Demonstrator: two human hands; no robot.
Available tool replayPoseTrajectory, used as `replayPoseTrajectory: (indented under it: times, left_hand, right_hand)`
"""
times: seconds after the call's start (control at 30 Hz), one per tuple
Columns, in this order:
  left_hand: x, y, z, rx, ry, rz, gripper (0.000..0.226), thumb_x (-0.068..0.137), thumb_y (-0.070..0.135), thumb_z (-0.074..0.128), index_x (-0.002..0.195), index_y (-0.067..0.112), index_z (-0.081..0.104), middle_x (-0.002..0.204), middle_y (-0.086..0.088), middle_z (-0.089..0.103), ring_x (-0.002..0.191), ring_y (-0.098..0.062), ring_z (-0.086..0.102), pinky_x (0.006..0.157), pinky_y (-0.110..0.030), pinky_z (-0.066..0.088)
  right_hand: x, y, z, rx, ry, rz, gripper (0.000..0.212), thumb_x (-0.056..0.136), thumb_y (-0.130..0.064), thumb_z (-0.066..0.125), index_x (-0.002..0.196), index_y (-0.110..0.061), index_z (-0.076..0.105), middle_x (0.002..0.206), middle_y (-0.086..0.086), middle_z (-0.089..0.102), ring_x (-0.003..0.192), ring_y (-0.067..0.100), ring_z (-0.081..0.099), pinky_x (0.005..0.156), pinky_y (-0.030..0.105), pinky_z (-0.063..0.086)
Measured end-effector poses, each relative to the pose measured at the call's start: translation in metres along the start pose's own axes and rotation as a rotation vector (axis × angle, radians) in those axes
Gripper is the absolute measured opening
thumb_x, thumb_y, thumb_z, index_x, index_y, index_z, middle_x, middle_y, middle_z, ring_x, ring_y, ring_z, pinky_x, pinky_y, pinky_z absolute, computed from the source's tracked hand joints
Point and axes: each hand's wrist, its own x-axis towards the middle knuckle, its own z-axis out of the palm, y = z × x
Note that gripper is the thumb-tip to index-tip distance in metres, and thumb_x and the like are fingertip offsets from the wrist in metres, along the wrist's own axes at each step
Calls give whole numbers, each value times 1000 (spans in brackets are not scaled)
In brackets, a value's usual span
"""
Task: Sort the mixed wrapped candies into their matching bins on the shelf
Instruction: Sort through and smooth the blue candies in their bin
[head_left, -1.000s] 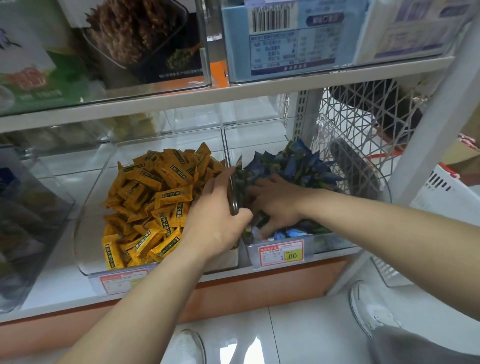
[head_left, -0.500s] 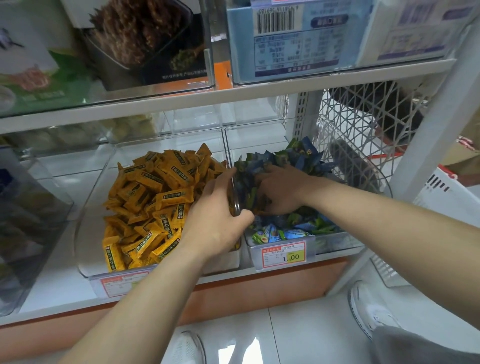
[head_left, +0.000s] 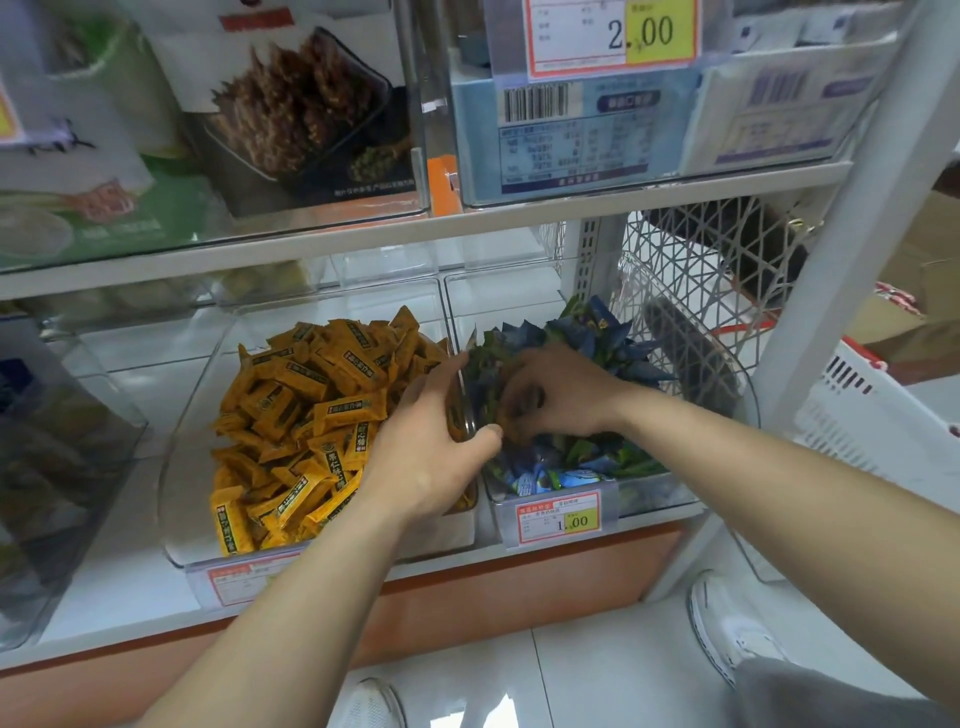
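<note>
Right hand (head_left: 561, 397) shifted back, gripping candies (head_left: 597, 332).

"2.00" on upper price tag (head_left: 613, 39), "1.00" on lower price tag (head_left: 558, 517) of blue candy bin (head_left: 654, 496)

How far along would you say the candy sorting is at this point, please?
The left bin shows only orange candies, so that part looks done. In hand: the left hand grips the wall between the bins while the right hand digs, fingers curled, into the right bin; what it holds I cannot tell. Remaining: blue candies and green candies lie mixed there.
</note>
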Motion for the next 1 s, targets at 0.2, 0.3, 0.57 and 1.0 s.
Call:
replayPoseTrajectory:
  times: [0.2,0.3,0.57,1.0]
  left_hand:
    - [-1,15,1,83,212,122,59,81,52,70,134,37,50,134,6,50,123,-17,50,98,-33,46]
    - [-7,34,5,-12,263,235,50,82,45,73,127,36,53,120,9,55,111,-10,53,92,-29,47]
    - [-14,18,-24,96,383,130,32,93,33,65,124,27,68,117,-4,66,109,-21,59,91,-30,45]
    - [-15,56,-25,147,173,124,33,91,33,62,122,23,66,112,3,70,102,-14,63,91,-30,51]
  right_hand:
    - [-42,-25,-23,615,303,119,7,83,-22,79,89,-24,76,91,-10,75,87,3,68,78,20,52]
    - [-57,-42,-21,939,357,124,12,86,-10,76,96,-14,71,88,1,77,86,14,73,71,23,58]
    - [-85,-27,-28,495,405,147,20,88,-37,73,105,-28,70,100,-15,73,95,0,67,85,21,52]
    - [-87,39,-19,221,192,471,67,90,-43,65,145,-13,39,138,15,55,129,33,48,94,35,44]
